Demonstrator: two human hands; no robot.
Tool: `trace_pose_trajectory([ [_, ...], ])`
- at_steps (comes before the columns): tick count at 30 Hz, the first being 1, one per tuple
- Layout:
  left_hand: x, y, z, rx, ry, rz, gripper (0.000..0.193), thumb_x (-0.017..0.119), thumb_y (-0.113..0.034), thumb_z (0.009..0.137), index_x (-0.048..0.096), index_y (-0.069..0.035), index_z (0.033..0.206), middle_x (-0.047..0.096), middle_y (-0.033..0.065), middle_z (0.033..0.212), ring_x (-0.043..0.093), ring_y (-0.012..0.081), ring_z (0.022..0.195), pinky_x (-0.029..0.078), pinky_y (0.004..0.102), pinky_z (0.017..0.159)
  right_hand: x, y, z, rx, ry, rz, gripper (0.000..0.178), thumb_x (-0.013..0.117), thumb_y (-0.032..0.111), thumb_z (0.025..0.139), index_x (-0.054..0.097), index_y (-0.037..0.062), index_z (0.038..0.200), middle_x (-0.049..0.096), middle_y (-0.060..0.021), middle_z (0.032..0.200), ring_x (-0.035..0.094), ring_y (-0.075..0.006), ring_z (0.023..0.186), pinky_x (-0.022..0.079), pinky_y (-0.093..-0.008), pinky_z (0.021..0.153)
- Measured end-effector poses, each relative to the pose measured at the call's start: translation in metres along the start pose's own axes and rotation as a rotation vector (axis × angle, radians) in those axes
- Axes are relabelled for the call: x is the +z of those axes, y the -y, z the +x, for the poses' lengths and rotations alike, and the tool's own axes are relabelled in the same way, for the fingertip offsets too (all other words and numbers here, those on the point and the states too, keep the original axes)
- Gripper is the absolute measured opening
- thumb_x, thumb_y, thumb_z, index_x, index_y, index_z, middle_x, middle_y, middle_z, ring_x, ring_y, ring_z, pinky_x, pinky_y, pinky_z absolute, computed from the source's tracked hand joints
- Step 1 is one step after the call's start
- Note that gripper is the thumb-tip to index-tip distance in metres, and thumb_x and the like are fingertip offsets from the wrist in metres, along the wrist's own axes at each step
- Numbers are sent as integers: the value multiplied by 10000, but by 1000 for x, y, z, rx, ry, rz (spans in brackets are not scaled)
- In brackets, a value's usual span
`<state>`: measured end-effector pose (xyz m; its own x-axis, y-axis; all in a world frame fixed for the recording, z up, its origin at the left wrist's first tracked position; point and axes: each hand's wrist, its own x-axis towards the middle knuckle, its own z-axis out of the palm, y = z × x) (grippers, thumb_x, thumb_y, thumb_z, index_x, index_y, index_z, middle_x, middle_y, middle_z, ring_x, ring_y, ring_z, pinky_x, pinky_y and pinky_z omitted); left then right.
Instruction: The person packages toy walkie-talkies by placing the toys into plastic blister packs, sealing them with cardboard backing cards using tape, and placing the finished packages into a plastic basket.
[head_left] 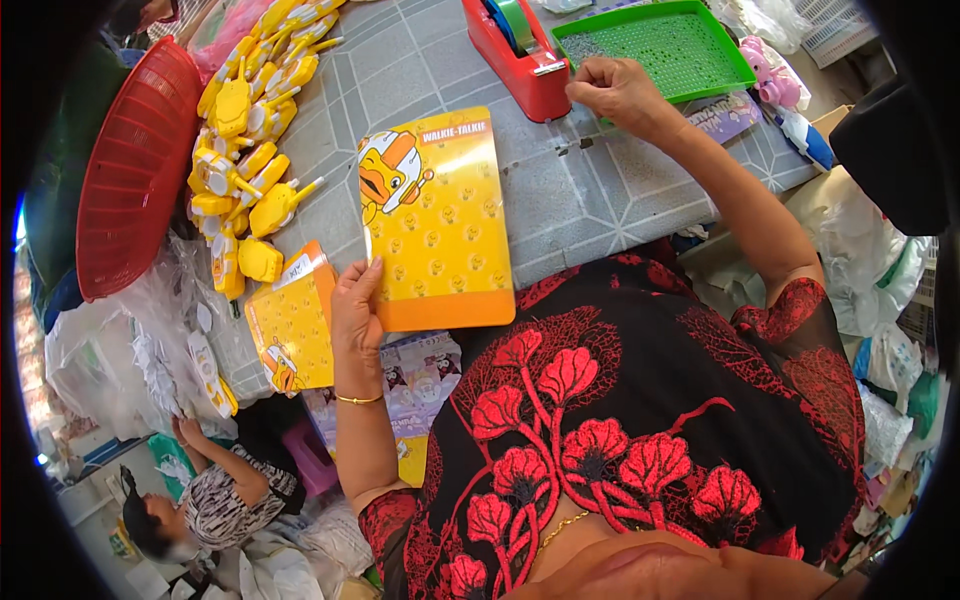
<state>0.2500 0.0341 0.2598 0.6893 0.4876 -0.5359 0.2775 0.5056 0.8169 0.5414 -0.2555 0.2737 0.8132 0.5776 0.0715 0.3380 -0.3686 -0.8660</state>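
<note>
My left hand (357, 300) grips the lower left edge of a yellow printed packaging card (450, 250) with a cartoon duck and an orange bottom band. The card is tilted up over the table's near edge. At the far side, my right hand (622, 95) is closed, thumb and forefinger pinched beside the cutter end of a red tape dispenser (545, 95). Whatever lies in that pinch is too small to make out. A green tape roll (513, 25) sits in the dispenser. Another such card (310, 335) lies left of my left hand.
Several yellow and white toy walkie-talkies (235, 105) are heaped at the left, beside a red plastic basket (135, 170). A green tray (660, 50) with small dark bits and a pink toy (775, 75) stand at the far right. Another person (215, 490) works at the lower left.
</note>
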Motion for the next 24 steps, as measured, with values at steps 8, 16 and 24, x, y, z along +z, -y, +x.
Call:
trace_pose_trajectory([
  [8, 31, 24, -24, 27, 82, 2, 155, 620, -97, 875, 587, 16, 975, 651, 76, 909, 624, 119, 784, 507, 245, 702, 30, 59, -3, -65, 320, 107, 173, 616, 211, 828, 598, 64, 738, 448, 56, 563, 365, -31, 476, 280, -218, 430],
  [16, 26, 17, -17, 38, 64, -34, 221, 606, -139, 881, 596, 10, 1044, 659, 56, 928, 635, 113, 784, 511, 234, 669, 93, 100, 27, 44, 878, 99, 156, 595, 231, 815, 599, 75, 811, 391, 59, 544, 319, -21, 455, 209, -206, 415],
  [24, 15, 17, -8, 48, 217, -85, 258, 572, -129, 899, 579, 28, 1104, 653, 59, 927, 635, 117, 786, 533, 257, 730, 136, 132, 35, 0, 1140, -118, 165, 595, 262, 797, 616, 108, 742, 398, 64, 584, 300, -25, 490, 205, -210, 425],
])
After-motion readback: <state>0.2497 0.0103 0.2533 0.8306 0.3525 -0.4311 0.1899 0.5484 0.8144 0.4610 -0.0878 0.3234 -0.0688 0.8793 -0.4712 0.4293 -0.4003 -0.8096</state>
